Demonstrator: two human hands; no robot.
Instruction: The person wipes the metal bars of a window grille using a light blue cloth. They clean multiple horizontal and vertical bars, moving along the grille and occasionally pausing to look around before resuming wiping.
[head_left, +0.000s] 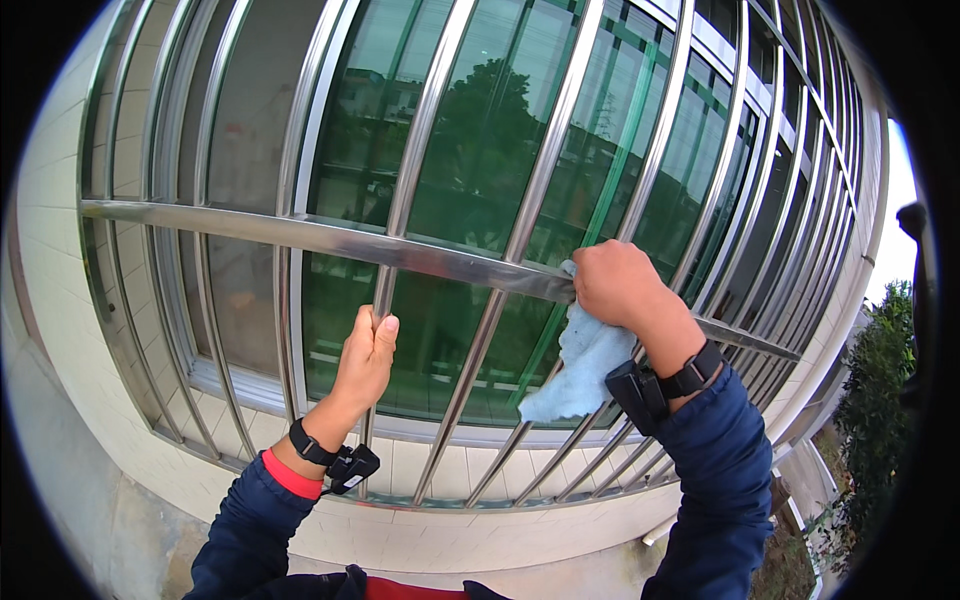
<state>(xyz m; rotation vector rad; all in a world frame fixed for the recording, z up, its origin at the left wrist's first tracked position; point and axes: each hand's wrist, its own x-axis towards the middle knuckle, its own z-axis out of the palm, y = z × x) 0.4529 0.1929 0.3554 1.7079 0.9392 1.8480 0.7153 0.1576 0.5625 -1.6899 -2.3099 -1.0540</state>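
A light blue cloth (589, 360) is gripped in my right hand (616, 281), which presses it around the flat horizontal rail (450, 264) of a shiny metal window grille. The cloth's loose end hangs down below the rail, over the upright bars. My left hand (367, 352) is wrapped around an upright tubular bar (385, 289), just under the same rail. Both wrists carry a black strap with a small black device. The palm side of my right hand is hidden. Behind the bars stands a green-tinted glass window (480, 165).
The grille's bars run across the wall to both sides. Pale tiles (420, 532) cover the wall under its bottom rail (540, 501). Concrete ground (135, 525) lies below. A leafy bush (877, 390) grows at the far right, past the wall's corner.
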